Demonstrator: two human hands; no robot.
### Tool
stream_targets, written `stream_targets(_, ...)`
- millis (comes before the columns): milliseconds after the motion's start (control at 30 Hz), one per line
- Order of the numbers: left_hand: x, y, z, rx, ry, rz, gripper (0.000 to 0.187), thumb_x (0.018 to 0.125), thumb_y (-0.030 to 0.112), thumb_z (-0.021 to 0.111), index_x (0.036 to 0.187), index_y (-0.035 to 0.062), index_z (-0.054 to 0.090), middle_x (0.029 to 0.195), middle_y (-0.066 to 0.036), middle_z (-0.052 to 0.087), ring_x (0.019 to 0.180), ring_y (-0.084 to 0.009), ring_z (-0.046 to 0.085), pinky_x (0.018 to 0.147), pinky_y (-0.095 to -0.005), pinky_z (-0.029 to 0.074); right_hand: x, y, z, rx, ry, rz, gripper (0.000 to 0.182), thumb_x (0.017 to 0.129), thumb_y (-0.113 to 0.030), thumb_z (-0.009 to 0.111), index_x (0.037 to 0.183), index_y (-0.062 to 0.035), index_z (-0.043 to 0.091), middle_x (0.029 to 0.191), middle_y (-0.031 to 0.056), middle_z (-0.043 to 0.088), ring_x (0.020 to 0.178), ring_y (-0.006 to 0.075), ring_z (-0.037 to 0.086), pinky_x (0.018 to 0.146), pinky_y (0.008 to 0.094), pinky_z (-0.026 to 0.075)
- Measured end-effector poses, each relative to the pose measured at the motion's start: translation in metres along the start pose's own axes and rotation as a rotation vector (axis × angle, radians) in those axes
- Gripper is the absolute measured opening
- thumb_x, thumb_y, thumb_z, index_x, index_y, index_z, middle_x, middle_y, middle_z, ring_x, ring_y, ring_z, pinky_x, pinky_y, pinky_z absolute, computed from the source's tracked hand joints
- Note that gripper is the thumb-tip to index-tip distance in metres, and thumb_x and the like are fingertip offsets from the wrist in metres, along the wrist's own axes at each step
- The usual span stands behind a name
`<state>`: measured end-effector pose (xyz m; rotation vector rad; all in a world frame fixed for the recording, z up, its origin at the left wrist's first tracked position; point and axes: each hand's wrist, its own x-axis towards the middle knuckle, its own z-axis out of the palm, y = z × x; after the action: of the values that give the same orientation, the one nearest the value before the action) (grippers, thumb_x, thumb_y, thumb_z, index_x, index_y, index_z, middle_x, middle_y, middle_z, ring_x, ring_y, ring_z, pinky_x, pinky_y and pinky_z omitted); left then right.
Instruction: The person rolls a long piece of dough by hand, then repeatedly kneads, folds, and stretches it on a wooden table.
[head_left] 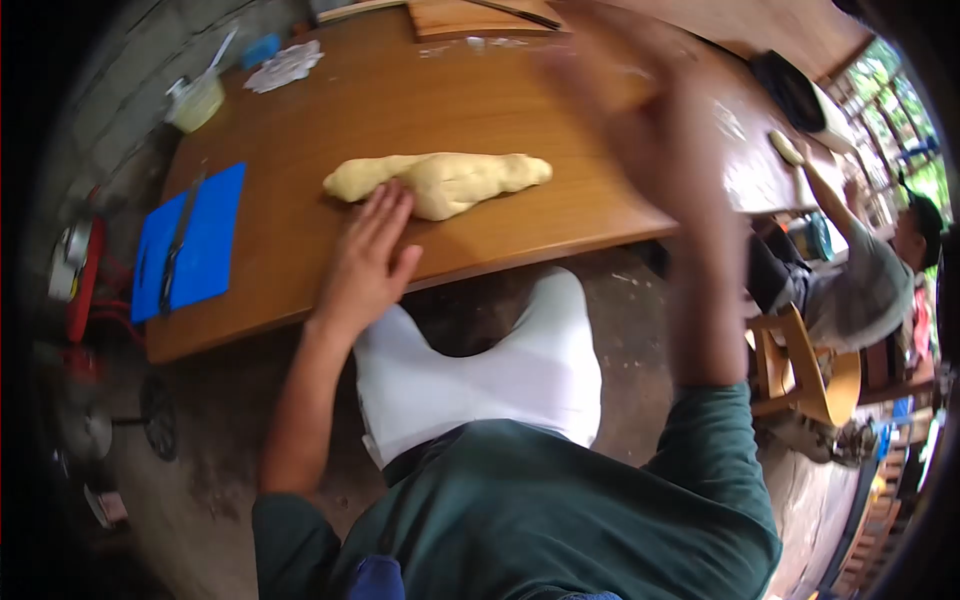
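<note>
A long, lumpy piece of pale yellow dough [450,183] lies across the wooden table in front of me, thicker in the middle and narrowing at the right end. My left hand [377,245] rests at its near side, left of the middle, with fingertips touching the dough and fingers stretched out. Raised above the table to the right, apart from the dough, is my right hand [640,120]. Motion smears its fingers, so their pose and anything in them cannot be made out.
A blue cutting board [215,235] with a dark-handled knife [180,240] lies at the table's left end. Behind it stands a tub [195,103] beside crumpled white paper [284,67]. A wooden board [470,18] sits at the far edge. At right, a seated person [865,270] handles dough [786,148].
</note>
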<state>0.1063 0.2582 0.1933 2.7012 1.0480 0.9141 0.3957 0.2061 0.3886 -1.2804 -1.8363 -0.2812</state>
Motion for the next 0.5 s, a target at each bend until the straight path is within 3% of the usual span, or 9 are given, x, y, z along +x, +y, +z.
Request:
stream_targets(33, -0.004, 0.002, 0.003, 0.020, -0.021, -0.033, 0.061, 0.099, 0.020, 0.067, 0.156, 0.0038, 0.049, 0.162, -0.019, 0.047, 0.152, -0.0361, 0.044, 0.124, -0.0500, 0.035, -0.001, 0.018, -0.038, -0.166, 0.153, -0.169, 0.033, 0.095, -0.019, 0.075, 0.125, -0.0061, 0.070, 0.108, 0.0178, 0.073, 0.099, 0.0367, 0.070, 0.088, 0.0457, 0.054)
stream_targets(100, -0.007, 0.009, -0.005, -0.020, 0.011, -0.054, 0.055, 0.101, 0.023, 0.066, 0.151, 0.0041, 0.055, 0.157, -0.020, 0.053, 0.149, -0.0369, 0.047, 0.124, -0.0516, 0.036, 0.039, 0.020, -0.104, -0.418, 0.287, -0.445, 0.044, 0.105, -0.029, 0.046, 0.138, -0.0034, 0.058, 0.134, 0.0234, 0.055, 0.119, 0.0390, 0.059, 0.093, 0.0553, 0.055)
stream_targets(167, -0.014, 0.009, -0.014, -0.047, 0.051, -0.076, 0.050, 0.101, 0.023, 0.067, 0.147, 0.0043, 0.059, 0.153, -0.020, 0.057, 0.146, -0.0374, 0.050, 0.124, -0.0521, 0.036, 0.065, -0.012, -0.120, -0.372, 0.348, -0.433, 0.070, 0.114, -0.052, 0.012, 0.141, -0.0012, 0.051, 0.142, 0.0278, 0.052, 0.133, 0.0399, 0.058, 0.099, 0.0625, 0.058)
stream_targets(267, -0.016, 0.018, -0.031, -0.249, 0.050, -0.112, 0.035, 0.101, 0.015, 0.066, 0.134, 0.0017, 0.068, 0.145, -0.020, 0.064, 0.142, -0.0390, 0.055, 0.123, -0.0492, 0.038, 0.048, -0.009, -0.019, -0.349, 0.365, -0.334, 0.068, 0.112, -0.054, 0.025, 0.150, -0.0012, 0.045, 0.153, 0.0239, 0.047, 0.141, 0.0418, 0.049, 0.111, 0.0602, 0.044)
stream_targets(333, -0.016, 0.024, -0.039, -0.368, 0.153, -0.157, 0.025, 0.101, 0.013, 0.066, 0.122, 0.0007, 0.073, 0.136, -0.019, 0.070, 0.133, -0.0374, 0.063, 0.118, -0.0464, 0.044, 0.010, 0.028, 0.148, -0.350, 0.050, -0.134, 0.070, 0.110, -0.055, 0.034, 0.156, -0.0012, 0.041, 0.160, 0.0213, 0.043, 0.147, 0.0430, 0.042, 0.120, 0.0586, 0.034)
stream_targets(367, -0.014, 0.025, -0.039, -0.418, 0.185, -0.180, 0.024, 0.101, 0.013, 0.066, 0.120, 0.0005, 0.074, 0.136, -0.020, 0.069, 0.131, -0.0363, 0.064, 0.113, -0.0441, 0.048, -0.034, 0.040, 0.247, -0.409, -0.110, -0.161, 0.073, 0.110, -0.055, 0.039, 0.159, -0.0012, 0.039, 0.163, 0.0200, 0.041, 0.150, 0.0436, 0.039, 0.124, 0.0578, 0.029)
stream_targets(400, -0.013, 0.029, -0.041, -0.427, 0.171, -0.182, 0.024, 0.101, 0.013, 0.066, 0.120, 0.0005, 0.074, 0.136, -0.020, 0.069, 0.131, -0.0363, 0.064, 0.113, -0.0441, 0.048, -0.019, 0.038, 0.258, -0.133, -0.245, 0.089, 0.079, 0.109, -0.061, 0.034, 0.163, -0.0030, 0.032, 0.172, 0.0196, 0.027, 0.161, 0.0411, 0.020, 0.130, 0.0573, 0.014)
stream_targets(433, -0.004, 0.027, -0.043, -0.389, 0.235, -0.154, 0.024, 0.100, 0.013, 0.067, 0.120, 0.0014, 0.073, 0.135, -0.020, 0.070, 0.130, -0.0373, 0.064, 0.111, -0.0443, 0.049, -0.006, 0.044, 0.264, -0.135, -0.232, 0.064, 0.079, 0.109, -0.061, 0.034, 0.163, -0.0030, 0.032, 0.172, 0.0196, 0.027, 0.161, 0.0411, 0.020, 0.130, 0.0573, 0.014)
stream_targets(500, 0.013, 0.022, -0.053, -0.347, 0.318, -0.111, 0.025, 0.101, 0.015, 0.068, 0.122, 0.0019, 0.073, 0.136, -0.021, 0.068, 0.129, -0.0372, 0.064, 0.110, -0.0442, 0.049, -0.013, 0.051, 0.271, -0.105, -0.247, -0.010, 0.069, 0.111, -0.054, 0.040, 0.159, -0.0038, 0.039, 0.164, 0.0231, 0.040, 0.153, 0.0367, 0.037, 0.126, 0.0518, 0.026)
